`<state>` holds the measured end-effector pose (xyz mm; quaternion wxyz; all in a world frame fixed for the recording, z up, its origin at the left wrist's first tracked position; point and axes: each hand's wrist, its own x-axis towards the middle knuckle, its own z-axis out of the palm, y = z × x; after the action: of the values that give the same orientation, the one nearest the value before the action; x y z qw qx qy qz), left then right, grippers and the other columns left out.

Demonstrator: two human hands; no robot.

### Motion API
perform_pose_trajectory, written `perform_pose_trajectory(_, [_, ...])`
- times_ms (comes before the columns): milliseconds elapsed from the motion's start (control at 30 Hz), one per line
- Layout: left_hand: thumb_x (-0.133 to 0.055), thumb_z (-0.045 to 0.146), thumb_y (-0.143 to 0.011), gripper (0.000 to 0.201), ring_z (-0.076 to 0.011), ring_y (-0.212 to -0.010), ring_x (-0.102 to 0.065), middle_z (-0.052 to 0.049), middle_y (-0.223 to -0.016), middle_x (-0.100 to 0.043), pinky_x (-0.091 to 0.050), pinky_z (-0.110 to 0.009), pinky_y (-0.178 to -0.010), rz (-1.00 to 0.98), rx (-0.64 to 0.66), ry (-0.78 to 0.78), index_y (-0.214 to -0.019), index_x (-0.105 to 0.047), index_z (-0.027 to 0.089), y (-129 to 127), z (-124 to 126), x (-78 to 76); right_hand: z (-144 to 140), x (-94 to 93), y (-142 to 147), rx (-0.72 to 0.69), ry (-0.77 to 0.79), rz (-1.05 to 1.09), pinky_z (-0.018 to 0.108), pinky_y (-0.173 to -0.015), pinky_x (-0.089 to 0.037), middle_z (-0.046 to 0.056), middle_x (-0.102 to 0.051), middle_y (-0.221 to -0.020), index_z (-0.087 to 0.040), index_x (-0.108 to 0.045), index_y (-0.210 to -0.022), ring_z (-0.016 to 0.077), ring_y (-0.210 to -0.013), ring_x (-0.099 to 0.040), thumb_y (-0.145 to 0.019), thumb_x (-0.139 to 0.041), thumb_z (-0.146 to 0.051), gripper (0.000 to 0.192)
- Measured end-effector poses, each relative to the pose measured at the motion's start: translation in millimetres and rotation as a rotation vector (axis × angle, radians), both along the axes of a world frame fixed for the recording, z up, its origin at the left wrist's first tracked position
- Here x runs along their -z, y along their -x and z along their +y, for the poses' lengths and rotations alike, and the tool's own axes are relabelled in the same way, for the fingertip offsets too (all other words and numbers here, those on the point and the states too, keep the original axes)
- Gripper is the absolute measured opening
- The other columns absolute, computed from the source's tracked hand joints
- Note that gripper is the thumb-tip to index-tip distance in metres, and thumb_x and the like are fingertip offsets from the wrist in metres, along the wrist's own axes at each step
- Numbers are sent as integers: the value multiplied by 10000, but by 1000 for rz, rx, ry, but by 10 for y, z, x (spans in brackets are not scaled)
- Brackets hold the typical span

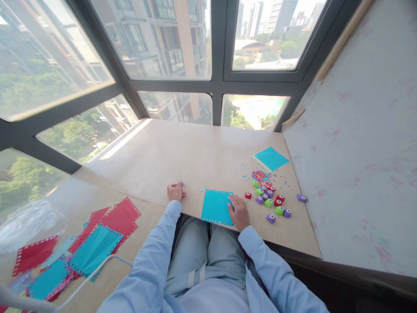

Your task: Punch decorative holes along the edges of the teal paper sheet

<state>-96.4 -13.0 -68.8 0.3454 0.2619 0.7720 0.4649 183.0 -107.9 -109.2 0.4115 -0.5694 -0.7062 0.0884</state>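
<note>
Left hand (175, 191) closed around a purple punch (181, 184), right hand (239, 212) flat on the blue sheet (216, 207): best keep it pinned.

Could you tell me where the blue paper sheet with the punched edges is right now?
In the head view, the blue sheet lies flat at the table's near edge, under the right hand, with the small paper punches to its right.

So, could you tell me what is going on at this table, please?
A person sits at a wooden table by the window. The right hand rests on a blue paper sheet with punched edges. The left hand closes on a small purple punch. More small punches and paper confetti lie to the right; punched red and blue sheets are piled on the left.
</note>
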Motion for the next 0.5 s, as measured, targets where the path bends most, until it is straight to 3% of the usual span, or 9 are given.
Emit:
perform_pose_trajectory(267, [-597,457,-796,296,-147,-403,-583,36,-569,-531,-475,-245,-394,71,77,41,-820,-475,189,540,180,-124,30,30,-6,37,-20,17,520,-922,-486,121,-689,-1055,-211,-666,-1088,279,-1020,-616,-923,-459,-316,285])
perform_pose_trajectory(367, [-519,505,-828,308,-145,-429,-586,29,-585,-549,-461,-238,-417,138,94,1,-800,-480,201,583,129,-80,38,31,-12,59,-16,5,523,-910,-490,122,-690,-1047,-208,-663,-1087,282,-1010,-617,-922,-466,-323,281])
perform_pose_trajectory(500, [-448,484,-862,298,-119,-495,-583,17,-630,-587,-450,-215,-519,411,188,-74,-742,-485,214,572,51,41,40,15,-9,69,0,-11,512,-921,-488,122,-689,-1051,-199,-663,-1079,274,-1017,-613,-919,-475,-310,271])
